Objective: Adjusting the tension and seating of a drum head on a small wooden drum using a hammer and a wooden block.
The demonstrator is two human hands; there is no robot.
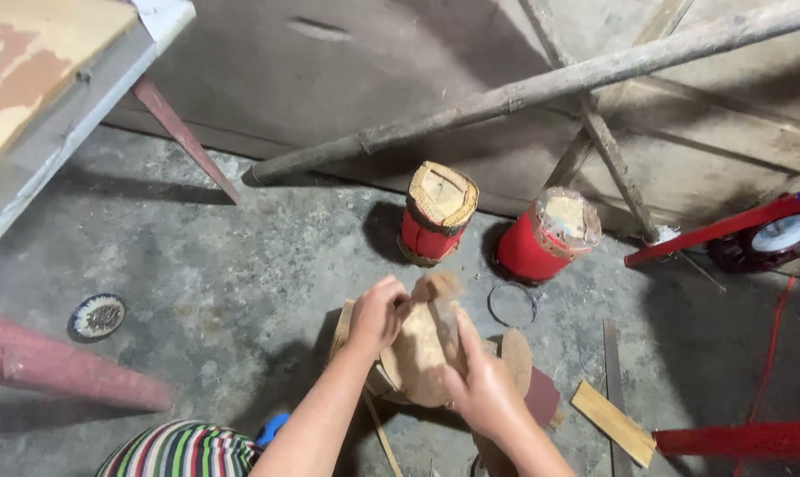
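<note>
My left hand (378,314) and my right hand (481,384) both grip a small round drum (418,353) with a pale hide head, held low over the concrete floor. A loose flap of hide (437,287) sticks up between the two hands; my left fingers pinch at its base. My right hand clasps the drum's right side. Part of the drum body is hidden under my hands.
Two red drums stand on the floor beyond, one (435,214) left and one (546,234) right. A wire ring (512,305), a wooden slat (612,422), a leaning pole (541,88), a red frame (727,230) and a table edge (56,132) surround me.
</note>
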